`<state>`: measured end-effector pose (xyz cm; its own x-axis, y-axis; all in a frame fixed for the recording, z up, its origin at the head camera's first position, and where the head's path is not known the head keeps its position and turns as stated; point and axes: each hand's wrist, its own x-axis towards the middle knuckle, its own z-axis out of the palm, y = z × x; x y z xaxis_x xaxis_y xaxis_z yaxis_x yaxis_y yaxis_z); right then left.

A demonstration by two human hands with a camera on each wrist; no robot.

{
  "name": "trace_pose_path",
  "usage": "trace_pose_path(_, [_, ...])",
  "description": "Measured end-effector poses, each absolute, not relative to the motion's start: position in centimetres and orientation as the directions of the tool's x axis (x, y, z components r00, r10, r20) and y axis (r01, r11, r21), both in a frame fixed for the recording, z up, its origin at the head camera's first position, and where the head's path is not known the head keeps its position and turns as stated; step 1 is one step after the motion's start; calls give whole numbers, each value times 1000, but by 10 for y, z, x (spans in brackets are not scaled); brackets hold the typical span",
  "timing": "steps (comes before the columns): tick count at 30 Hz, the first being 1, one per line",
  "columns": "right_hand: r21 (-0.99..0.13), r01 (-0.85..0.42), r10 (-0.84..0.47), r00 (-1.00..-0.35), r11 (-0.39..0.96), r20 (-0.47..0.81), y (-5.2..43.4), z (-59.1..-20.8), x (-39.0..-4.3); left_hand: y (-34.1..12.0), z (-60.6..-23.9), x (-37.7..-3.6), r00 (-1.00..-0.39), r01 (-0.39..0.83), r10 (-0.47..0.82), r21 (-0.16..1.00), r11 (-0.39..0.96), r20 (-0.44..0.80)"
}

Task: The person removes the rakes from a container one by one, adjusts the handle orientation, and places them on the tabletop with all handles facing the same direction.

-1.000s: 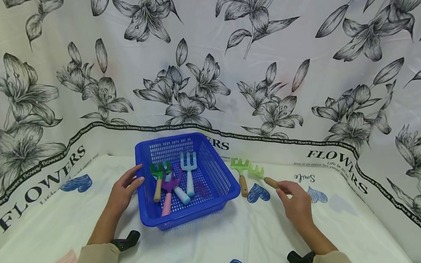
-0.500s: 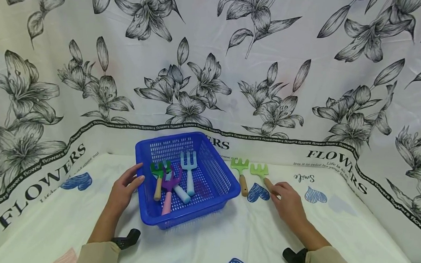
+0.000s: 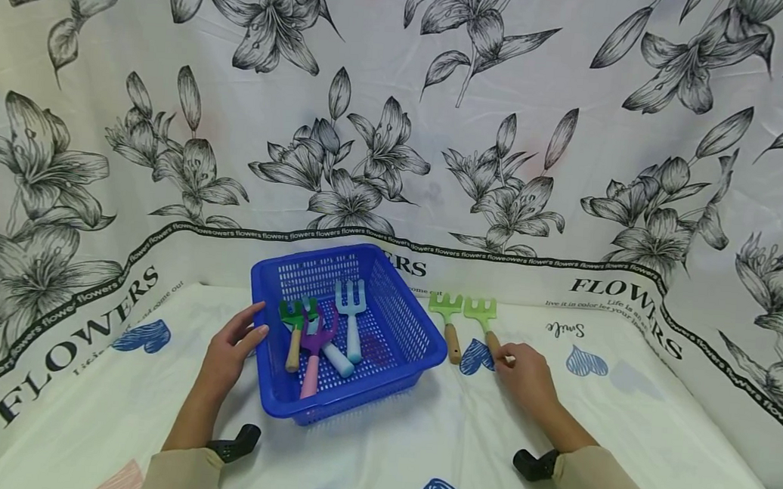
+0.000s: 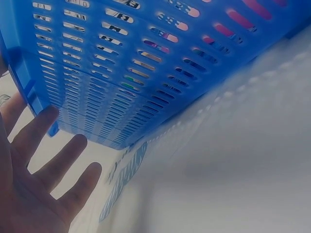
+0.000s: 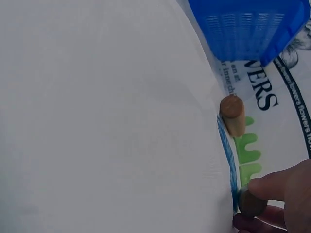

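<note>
While the right hand [image 3: 524, 371] pinches a light-green fork [image 3: 480, 310] by its wooden handle [image 3: 491, 342], the left hand [image 3: 229, 345] touches a blue basket [image 3: 366, 396].
The left fingers [image 4: 63, 157] spread loosely at the basket's nine-o'clock rim, gripping nothing; the pinched fork is at the basket's three o'clock, beyond a second green fork [image 3: 451, 338]. Inside, a pale-blue fork [image 3: 354, 340] points toward twelve.

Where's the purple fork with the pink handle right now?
In the head view, the purple fork lies in the left half of the blue basket, its handle toward the near rim, just right of the wooden-handled green fork.
</note>
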<state>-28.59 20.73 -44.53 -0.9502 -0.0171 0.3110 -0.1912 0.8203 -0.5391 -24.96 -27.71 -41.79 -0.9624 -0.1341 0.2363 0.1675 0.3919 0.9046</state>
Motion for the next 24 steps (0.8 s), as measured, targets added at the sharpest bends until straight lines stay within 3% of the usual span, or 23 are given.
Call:
trace_pose_path(10, [-552,-170,1,-955,817,296,202,-447,-291,-265,-395,-230,-964,178,-117,904,389,240])
trace_pose_path(24, [-575,-112,29,-972,811,232,199,-429,-293,-281,-425,-255,-960,174,-135,902,396,244])
